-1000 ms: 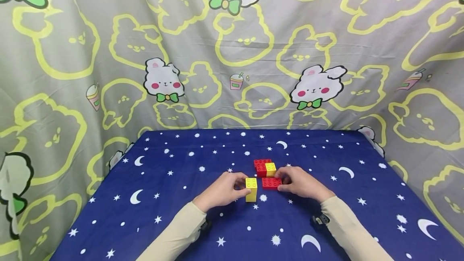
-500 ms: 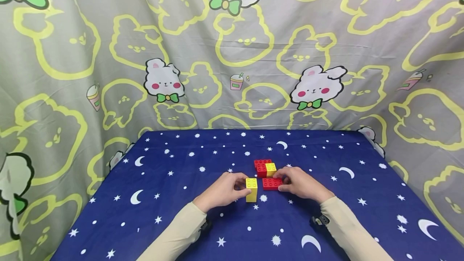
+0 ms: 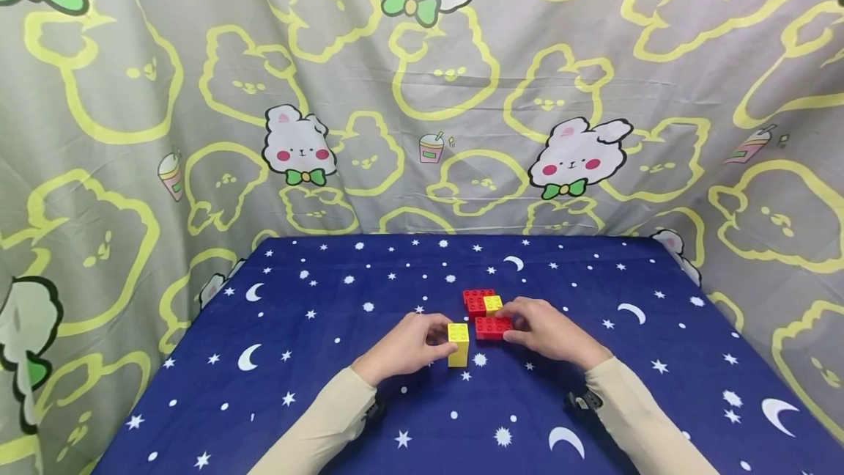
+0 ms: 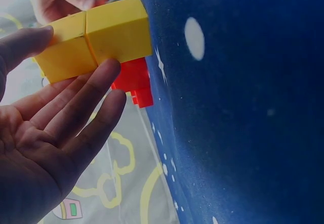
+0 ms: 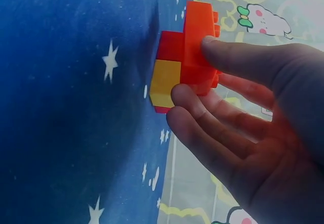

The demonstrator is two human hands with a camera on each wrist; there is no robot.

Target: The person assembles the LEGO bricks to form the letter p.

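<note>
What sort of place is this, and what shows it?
Likely an indoor tabletop play or filming corner; can't tell which. Signs: a cartoon-print curtain round the table, a navy star-and-moon tablecloth, and toy bricks in use, a yellow brick stack and a red brick.

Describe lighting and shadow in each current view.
Head: soft, even light, and the curtain reads clearly; left wrist: left hand shaded toward the lower palm, curtain pale behind it; right wrist: blue tablecloth has broad dark patches, right hand dim around the thumb base, red brick bright.
</note>
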